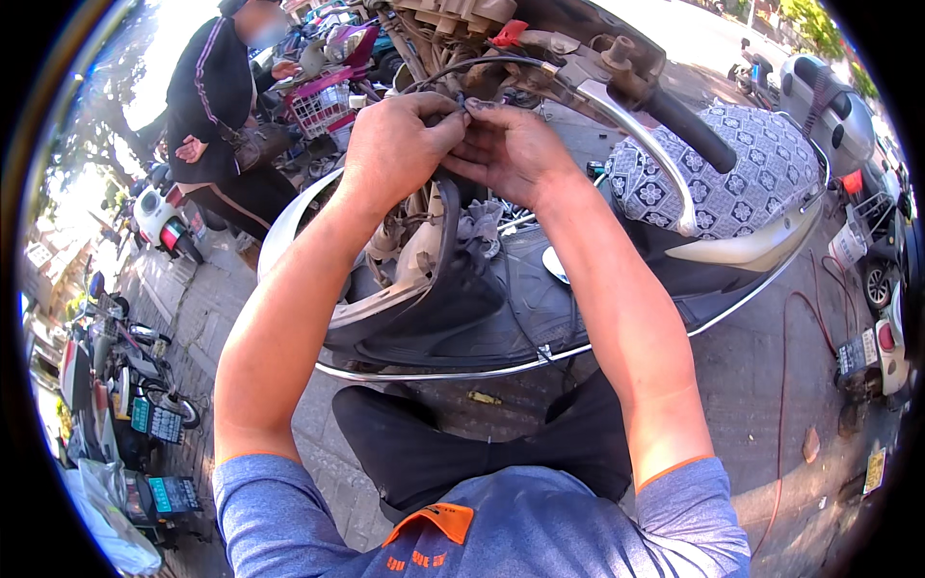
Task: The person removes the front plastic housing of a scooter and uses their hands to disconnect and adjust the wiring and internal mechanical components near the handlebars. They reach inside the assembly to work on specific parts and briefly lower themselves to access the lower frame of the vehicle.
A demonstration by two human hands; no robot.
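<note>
scooter point(462, 332) stands crosswise before the person's knees, its front end exposed. a patterned cover point(737, 178) wraps the seat, and the handlebar point(692, 132) juts out to the right. left hand point(400, 144) and right hand point(515, 149) meet above the front, fingers curled, tips together; whether they pinch something small, i cannot tell. a thin black cable point(482, 62) arches just beyond.
</note>
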